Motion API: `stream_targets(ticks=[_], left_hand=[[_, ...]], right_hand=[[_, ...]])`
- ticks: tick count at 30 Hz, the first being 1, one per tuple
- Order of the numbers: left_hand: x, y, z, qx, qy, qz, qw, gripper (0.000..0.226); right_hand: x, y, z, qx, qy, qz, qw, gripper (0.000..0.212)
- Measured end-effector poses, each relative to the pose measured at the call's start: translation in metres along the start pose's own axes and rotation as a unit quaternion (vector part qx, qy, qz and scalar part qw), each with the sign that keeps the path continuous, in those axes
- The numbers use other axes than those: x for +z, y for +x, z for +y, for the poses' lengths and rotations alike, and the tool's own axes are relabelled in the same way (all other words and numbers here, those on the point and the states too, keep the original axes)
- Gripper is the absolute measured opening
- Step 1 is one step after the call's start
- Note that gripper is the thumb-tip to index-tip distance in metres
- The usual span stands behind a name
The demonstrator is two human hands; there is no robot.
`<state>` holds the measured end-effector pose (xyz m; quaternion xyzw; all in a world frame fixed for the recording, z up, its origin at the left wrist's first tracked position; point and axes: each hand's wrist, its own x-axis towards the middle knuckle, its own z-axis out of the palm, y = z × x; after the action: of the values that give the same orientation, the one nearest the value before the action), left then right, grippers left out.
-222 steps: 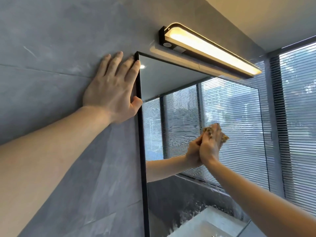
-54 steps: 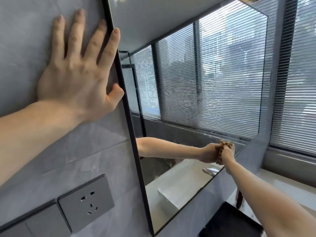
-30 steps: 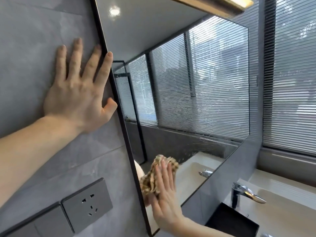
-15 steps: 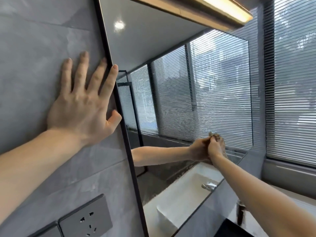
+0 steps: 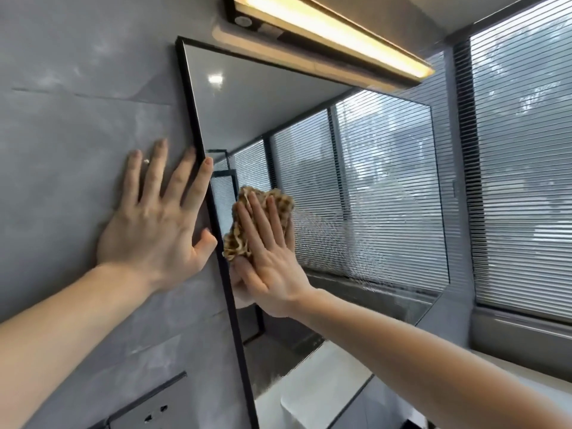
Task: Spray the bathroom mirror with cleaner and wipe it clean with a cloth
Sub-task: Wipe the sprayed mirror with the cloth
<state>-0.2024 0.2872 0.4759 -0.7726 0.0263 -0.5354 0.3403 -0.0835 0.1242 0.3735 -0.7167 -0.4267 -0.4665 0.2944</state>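
Your right hand (image 5: 272,261) is flat on the cloth (image 5: 263,209), fingers straight, pressing it against the mirror (image 5: 356,181). Nothing curled round it, just palm and fingers pushing. The cloth sits at the mirror's left edge, about mid-height, just beside the black frame (image 5: 210,212). It's bunched, tan with a dark check; its top and left side stick out past your fingers.

Your left hand (image 5: 158,224) is spread flat on the grey wall (image 5: 77,134) just left of the frame, holding nothing. Index fingertip and thumb touch the frame's edge. There's a ring on one finger.

Spray droplets (image 5: 337,243) cover the glass right of the cloth, densest toward the lower middle, with a streaky band running to the right edge. The upper left of the glass looks clear.

The light bar (image 5: 334,35) above the mirror's top edge is lit. A socket (image 5: 154,410) sits on the wall below your left arm, near the mirror's lower left. Blinds (image 5: 523,181) cover the window to the right.
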Motion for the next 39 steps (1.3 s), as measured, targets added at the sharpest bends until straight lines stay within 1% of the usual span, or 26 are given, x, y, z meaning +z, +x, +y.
stream_targets(ticks=[2, 3, 4, 5, 7, 8, 10, 11, 13, 15, 17, 18, 19, 20, 21, 23, 25, 27, 29, 31, 32, 35, 37, 39], left_hand=[[0.0, 0.0, 0.0, 0.001, -0.001, 0.0, 1.0, 0.1], [0.001, 0.0, 0.0, 0.0, -0.001, -0.001, 1.0, 0.1], [0.001, 0.0, 0.0, -0.001, 0.001, -0.002, 1.0, 0.099], [0.002, 0.0, 0.0, -0.001, 0.004, -0.001, 1.0, 0.099], [0.002, 0.0, -0.001, -0.001, 0.006, -0.002, 1.0, 0.099], [0.002, 0.0, -0.001, 0.0, 0.006, -0.003, 1.0, 0.099], [0.002, 0.001, 0.0, -0.001, 0.009, -0.005, 1.0, 0.1], [0.002, 0.001, 0.0, -0.001, 0.01, -0.007, 1.0, 0.1], [0.002, 0.001, 0.0, -0.002, 0.012, -0.009, 1.0, 0.1], [0.002, 0.001, 0.0, -0.001, 0.013, -0.011, 1.0, 0.1], [0.002, 0.001, 0.0, -0.001, 0.013, -0.011, 1.0, 0.1], [0.003, 0.002, 0.0, -0.001, 0.012, -0.011, 1.0, 0.099], [0.003, 0.002, 0.0, 0.0, 0.01, -0.01, 1.0, 0.098], [0.003, 0.002, 0.0, 0.001, 0.006, -0.008, 1.0, 0.097], [0.003, 0.002, 0.0, 0.001, 0.004, -0.006, 1.0, 0.097], [0.003, 0.001, 0.0, 0.001, 0.003, -0.003, 1.0, 0.097], [0.002, 0.001, 0.0, 0.0, 0.0, -0.002, 1.0, 0.096], [0.001, 0.001, 0.0, 0.001, -0.005, -0.001, 1.0, 0.096], [0.0, 0.001, 0.0, 0.004, -0.007, -0.002, 1.0, 0.097], [0.0, 0.0, 0.0, 0.007, -0.002, -0.004, 1.0, 0.098], [0.0, 0.0, -0.001, 0.008, 0.0, -0.004, 1.0, 0.098], [0.0, 0.0, -0.002, 0.006, -0.003, -0.005, 1.0, 0.098], [0.001, 0.0, -0.002, 0.005, -0.005, -0.007, 1.0, 0.099], [0.003, 0.0, -0.002, 0.005, -0.006, -0.01, 1.0, 0.099]], right_hand=[[-0.006, 0.011, 0.017, -0.031, -0.019, 0.032, 0.999, 0.075], [-0.005, 0.016, 0.034, -0.025, -0.024, 0.054, 0.998, 0.073], [-0.007, 0.019, 0.052, 0.0, -0.026, 0.075, 0.997, 0.071], [-0.008, 0.022, 0.075, 0.045, -0.024, 0.098, 0.994, 0.069], [-0.014, 0.022, 0.125, 0.174, -0.003, 0.131, 0.976, 0.068], [-0.019, 0.02, 0.147, 0.251, 0.016, 0.133, 0.959, 0.07], [-0.027, 0.002, 0.195, 0.392, 0.053, 0.116, 0.911, 0.072], [-0.03, -0.008, 0.213, 0.452, 0.073, 0.112, 0.882, 0.071], [-0.033, -0.024, 0.234, 0.542, 0.092, 0.102, 0.829, 0.075], [-0.026, -0.026, 0.243, 0.596, 0.098, 0.099, 0.791, 0.073], [-0.013, -0.011, 0.266, 0.607, 0.113, 0.129, 0.776, 0.076], [-0.011, 0.003, 0.26, 0.61, 0.113, 0.117, 0.775, 0.08], [-0.011, 0.02, 0.25, 0.603, 0.122, 0.13, 0.777, 0.081], [-0.019, 0.038, 0.226, 0.577, 0.119, 0.138, 0.796, 0.077], [-0.031, 0.056, 0.194, 0.538, 0.113, 0.14, 0.824, 0.071], [-0.054, 0.089, 0.132, 0.429, 0.111, 0.141, 0.885, 0.07], [-0.057, 0.115, 0.088, 0.324, 0.106, 0.136, 0.93, 0.074], [-0.056, 0.13, 0.054, 0.218, 0.101, 0.111, 0.964, 0.079], [-0.049, 0.138, 0.025, 0.123, 0.073, 0.075, 0.987, 0.079], [-0.046, 0.14, 0.0, 0.033, 0.036, 0.051, 0.998, 0.077], [-0.043, 0.139, -0.006, 0.002, 0.023, 0.048, 0.999, 0.075], [-0.044, 0.138, 0.006, -0.045, -0.002, 0.072, 0.996, 0.069], [-0.047, 0.143, 0.03, -0.031, -0.016, 0.102, 0.994, 0.066], [-0.052, 0.152, 0.06, 0.043, -0.011, 0.136, 0.99, 0.065]])
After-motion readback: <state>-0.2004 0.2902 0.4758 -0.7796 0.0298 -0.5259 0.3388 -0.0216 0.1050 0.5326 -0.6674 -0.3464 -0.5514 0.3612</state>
